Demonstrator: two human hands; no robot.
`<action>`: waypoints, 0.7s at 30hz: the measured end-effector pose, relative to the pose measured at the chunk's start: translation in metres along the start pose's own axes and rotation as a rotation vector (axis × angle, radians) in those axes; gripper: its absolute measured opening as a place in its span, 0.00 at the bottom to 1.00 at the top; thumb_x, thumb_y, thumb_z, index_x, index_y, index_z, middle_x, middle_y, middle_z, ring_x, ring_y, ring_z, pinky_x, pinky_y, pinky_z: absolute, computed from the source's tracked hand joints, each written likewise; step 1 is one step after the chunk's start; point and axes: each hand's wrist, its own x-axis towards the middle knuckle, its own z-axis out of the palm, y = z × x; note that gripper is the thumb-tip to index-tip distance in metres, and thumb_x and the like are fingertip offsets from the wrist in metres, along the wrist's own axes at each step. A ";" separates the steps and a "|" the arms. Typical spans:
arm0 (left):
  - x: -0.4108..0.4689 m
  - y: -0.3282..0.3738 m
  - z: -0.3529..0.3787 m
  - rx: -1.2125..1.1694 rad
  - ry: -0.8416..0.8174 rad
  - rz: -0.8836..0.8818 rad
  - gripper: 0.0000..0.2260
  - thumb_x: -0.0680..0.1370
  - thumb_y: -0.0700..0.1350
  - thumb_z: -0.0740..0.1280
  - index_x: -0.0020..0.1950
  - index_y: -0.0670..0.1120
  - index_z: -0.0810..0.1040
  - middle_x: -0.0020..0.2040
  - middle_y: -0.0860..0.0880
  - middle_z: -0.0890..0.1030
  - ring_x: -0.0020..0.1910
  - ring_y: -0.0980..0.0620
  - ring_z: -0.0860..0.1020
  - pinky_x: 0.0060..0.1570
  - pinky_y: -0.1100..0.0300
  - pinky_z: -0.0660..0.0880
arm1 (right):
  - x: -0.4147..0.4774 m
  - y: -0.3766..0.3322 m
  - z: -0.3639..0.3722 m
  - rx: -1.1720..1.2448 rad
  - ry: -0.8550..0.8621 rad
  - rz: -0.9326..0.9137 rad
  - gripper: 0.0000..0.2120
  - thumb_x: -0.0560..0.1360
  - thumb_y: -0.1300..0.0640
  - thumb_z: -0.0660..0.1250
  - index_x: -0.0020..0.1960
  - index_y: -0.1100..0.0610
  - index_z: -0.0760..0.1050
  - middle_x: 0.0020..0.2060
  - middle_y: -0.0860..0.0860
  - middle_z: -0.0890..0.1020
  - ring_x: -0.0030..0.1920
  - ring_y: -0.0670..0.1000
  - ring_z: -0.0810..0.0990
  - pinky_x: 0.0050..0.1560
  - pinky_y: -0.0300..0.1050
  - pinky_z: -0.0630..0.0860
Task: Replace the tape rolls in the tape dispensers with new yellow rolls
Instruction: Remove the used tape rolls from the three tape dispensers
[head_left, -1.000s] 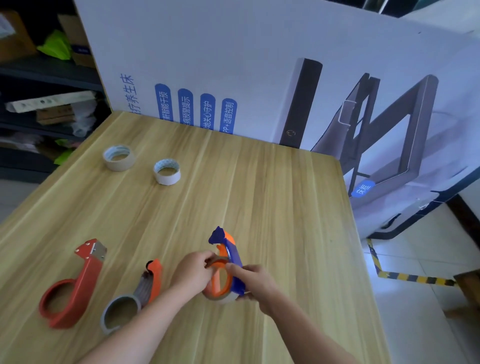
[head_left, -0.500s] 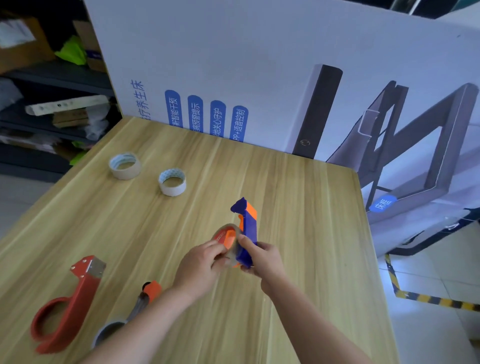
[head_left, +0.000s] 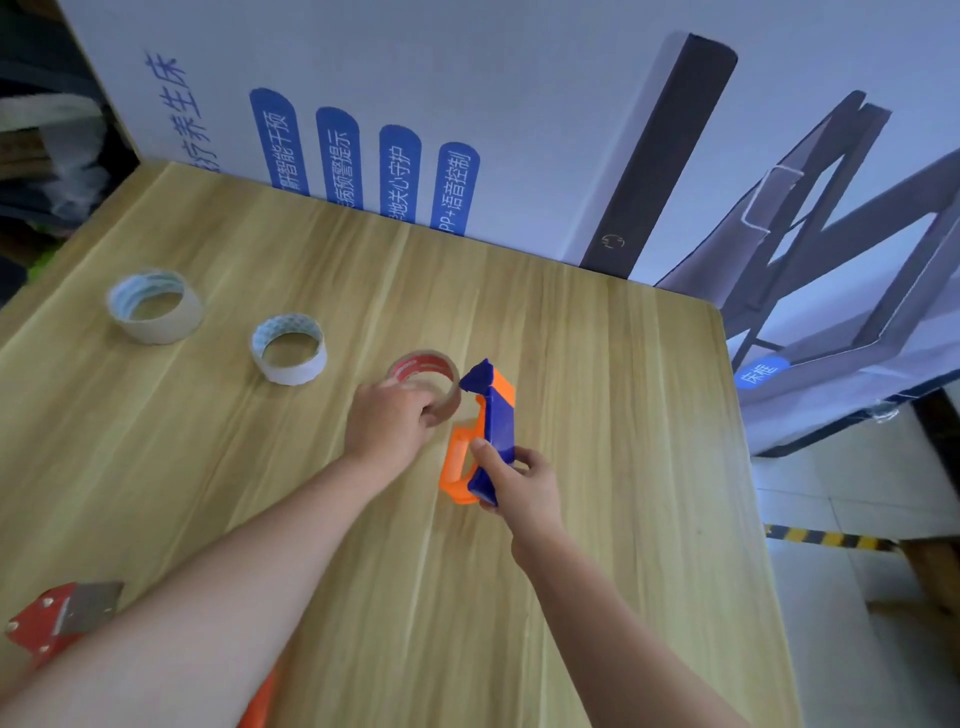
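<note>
- Fingers (head_left: 423, 410) of the left hand (head_left: 387, 421) are gripping a red-cored tape roll (head_left: 426, 382) low over the desk (head_left: 597, 415).
- Right hand (head_left: 524, 480) is clasping the blue-orange dispenser (head_left: 483, 436), upright, just beside that roll.

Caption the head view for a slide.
Left hand holds a red-cored brownish tape roll beside the blue-and-orange plastic tape dispenser gripped by the right hand.
</note>
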 end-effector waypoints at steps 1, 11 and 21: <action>0.006 -0.002 0.004 0.037 -0.031 0.010 0.04 0.71 0.41 0.66 0.38 0.45 0.81 0.38 0.47 0.83 0.45 0.43 0.78 0.43 0.53 0.70 | 0.003 0.002 0.001 -0.002 0.010 0.011 0.22 0.68 0.46 0.76 0.55 0.55 0.75 0.46 0.53 0.84 0.40 0.50 0.84 0.52 0.54 0.82; -0.009 0.014 0.018 -0.335 0.000 -0.100 0.07 0.75 0.46 0.67 0.49 0.46 0.83 0.46 0.50 0.81 0.45 0.49 0.77 0.44 0.57 0.72 | -0.003 0.008 -0.004 0.015 0.002 0.034 0.22 0.69 0.47 0.76 0.57 0.57 0.75 0.46 0.56 0.84 0.32 0.46 0.82 0.32 0.38 0.79; -0.122 0.041 -0.004 -0.507 -0.139 -0.323 0.08 0.74 0.38 0.66 0.49 0.46 0.82 0.38 0.49 0.81 0.36 0.48 0.79 0.40 0.55 0.78 | -0.071 0.044 -0.043 -0.062 -0.217 -0.057 0.13 0.70 0.48 0.75 0.46 0.57 0.82 0.31 0.46 0.80 0.36 0.47 0.79 0.44 0.45 0.80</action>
